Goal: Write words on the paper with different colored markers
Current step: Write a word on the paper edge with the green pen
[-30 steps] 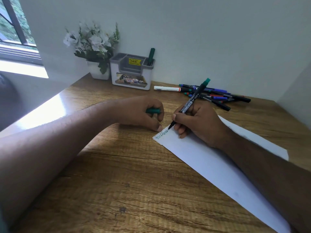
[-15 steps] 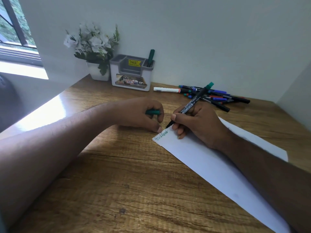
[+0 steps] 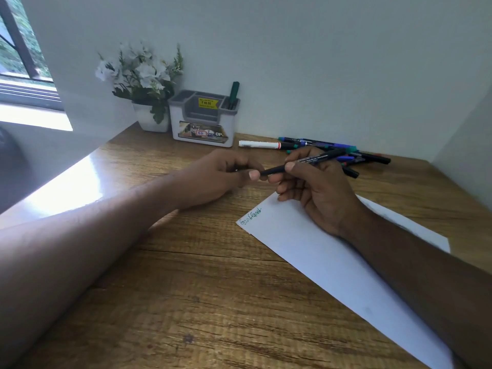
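While the right hand (image 3: 316,193) grips the marker (image 3: 306,162) above the paper (image 3: 332,262), its tip points to nine o'clock, meeting the curled left hand (image 3: 221,174); what the left holds is hidden.

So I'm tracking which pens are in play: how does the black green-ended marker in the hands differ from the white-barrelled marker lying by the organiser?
The black green-ended marker is held off the wooden desk by the right hand, its writing end at the left hand; the white-barrelled marker lies flat and untouched. The held one's barrel is dark, the other's white. Both are slim markers pointing roughly sideways.
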Demonstrator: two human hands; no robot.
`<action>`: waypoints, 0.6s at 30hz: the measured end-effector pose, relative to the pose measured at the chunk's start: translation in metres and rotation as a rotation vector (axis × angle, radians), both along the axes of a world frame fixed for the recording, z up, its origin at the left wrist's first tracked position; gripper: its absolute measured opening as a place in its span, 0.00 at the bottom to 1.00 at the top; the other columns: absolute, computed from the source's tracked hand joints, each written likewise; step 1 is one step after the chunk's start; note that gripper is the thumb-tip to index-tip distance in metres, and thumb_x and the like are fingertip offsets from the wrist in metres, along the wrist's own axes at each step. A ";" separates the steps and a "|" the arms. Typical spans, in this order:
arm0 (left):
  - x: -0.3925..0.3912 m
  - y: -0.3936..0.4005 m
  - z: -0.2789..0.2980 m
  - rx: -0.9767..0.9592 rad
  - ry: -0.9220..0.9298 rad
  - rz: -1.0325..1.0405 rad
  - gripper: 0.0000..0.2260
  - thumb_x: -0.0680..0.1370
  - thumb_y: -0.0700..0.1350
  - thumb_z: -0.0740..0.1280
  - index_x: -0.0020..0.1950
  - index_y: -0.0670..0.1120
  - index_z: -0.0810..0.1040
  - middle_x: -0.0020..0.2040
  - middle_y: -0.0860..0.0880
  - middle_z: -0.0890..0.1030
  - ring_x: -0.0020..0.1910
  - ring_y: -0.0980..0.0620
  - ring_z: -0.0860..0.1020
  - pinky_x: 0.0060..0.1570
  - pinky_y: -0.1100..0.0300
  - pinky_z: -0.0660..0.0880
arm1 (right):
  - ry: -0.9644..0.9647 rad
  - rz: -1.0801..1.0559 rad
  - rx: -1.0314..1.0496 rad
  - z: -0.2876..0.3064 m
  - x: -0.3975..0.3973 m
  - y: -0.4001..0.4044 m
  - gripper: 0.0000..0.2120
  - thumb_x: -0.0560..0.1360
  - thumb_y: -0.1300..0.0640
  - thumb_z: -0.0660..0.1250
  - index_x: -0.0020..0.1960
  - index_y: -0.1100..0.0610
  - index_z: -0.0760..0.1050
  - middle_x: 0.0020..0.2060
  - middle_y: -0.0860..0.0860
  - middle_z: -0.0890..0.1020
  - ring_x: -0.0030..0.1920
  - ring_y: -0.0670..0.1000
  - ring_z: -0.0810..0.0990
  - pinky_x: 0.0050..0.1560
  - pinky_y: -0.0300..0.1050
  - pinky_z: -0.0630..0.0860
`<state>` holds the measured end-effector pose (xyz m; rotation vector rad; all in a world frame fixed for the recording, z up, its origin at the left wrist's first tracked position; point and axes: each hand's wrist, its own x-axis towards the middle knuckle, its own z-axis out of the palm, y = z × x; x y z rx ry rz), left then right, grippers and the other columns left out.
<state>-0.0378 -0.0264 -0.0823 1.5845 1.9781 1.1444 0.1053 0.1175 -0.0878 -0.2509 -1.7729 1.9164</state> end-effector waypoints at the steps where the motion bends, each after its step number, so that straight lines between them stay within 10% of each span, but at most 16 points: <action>1: -0.001 0.000 -0.001 -0.002 0.011 0.007 0.08 0.79 0.47 0.64 0.55 0.53 0.81 0.46 0.45 0.80 0.42 0.53 0.77 0.46 0.57 0.73 | 0.004 0.005 0.013 0.000 0.000 0.000 0.05 0.77 0.69 0.61 0.45 0.62 0.73 0.34 0.59 0.84 0.28 0.51 0.80 0.29 0.42 0.79; 4: -0.001 0.000 -0.001 0.026 -0.020 0.012 0.07 0.79 0.46 0.66 0.54 0.53 0.81 0.49 0.45 0.82 0.46 0.50 0.78 0.50 0.53 0.74 | 0.033 -0.016 0.016 -0.001 0.001 -0.001 0.06 0.76 0.69 0.64 0.42 0.62 0.77 0.33 0.58 0.84 0.28 0.50 0.80 0.29 0.41 0.78; 9: 0.001 -0.001 0.002 0.024 -0.077 0.001 0.08 0.78 0.44 0.65 0.55 0.48 0.82 0.33 0.61 0.79 0.32 0.66 0.72 0.35 0.75 0.67 | 0.060 -0.052 0.012 -0.004 -0.001 0.003 0.03 0.74 0.67 0.66 0.45 0.64 0.79 0.33 0.57 0.84 0.28 0.49 0.81 0.29 0.41 0.78; 18: 0.018 0.009 -0.001 0.130 -0.401 -0.060 0.09 0.82 0.40 0.58 0.61 0.47 0.72 0.44 0.42 0.73 0.34 0.55 0.68 0.32 0.65 0.67 | 0.025 -0.004 0.146 -0.007 -0.008 0.000 0.08 0.69 0.65 0.72 0.47 0.68 0.80 0.31 0.57 0.83 0.28 0.51 0.79 0.29 0.42 0.76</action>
